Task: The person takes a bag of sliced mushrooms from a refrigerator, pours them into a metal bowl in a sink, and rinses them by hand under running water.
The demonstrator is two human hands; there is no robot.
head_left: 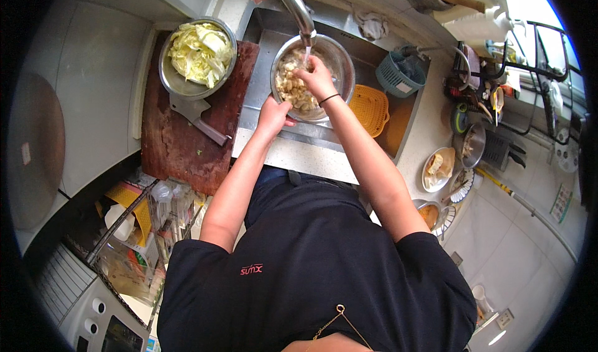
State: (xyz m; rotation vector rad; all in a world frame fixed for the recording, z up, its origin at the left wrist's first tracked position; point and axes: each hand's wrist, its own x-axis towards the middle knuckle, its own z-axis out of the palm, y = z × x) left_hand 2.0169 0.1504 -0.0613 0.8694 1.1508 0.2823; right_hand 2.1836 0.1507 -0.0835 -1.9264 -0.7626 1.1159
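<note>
A stainless steel bowl (348, 67) stands in the sink beneath the running faucet (299, 13). Pale brown food pieces (301, 92), too blurred to name exactly, lie in water inside it. My left hand (274, 116) grips the bowl's near left rim, thumb on the inner side. Inside the bowl, under the thin stream of water, is my right hand (318, 78) with bent fingers; whether it pinches any food is hidden. To the left, a second metal bowl (164, 74) full of cut napa cabbage (201, 50) sits on a wooden cutting board (187, 141).
A cleaver (198, 118) lies on the board, its blade partly under the cabbage bowl. Right in the sink (317, 144) are an orange plastic basket (371, 111) and a blue-green strainer basket (397, 76). Plates with food (437, 170) and a wire rack (537, 71) line the right side.
</note>
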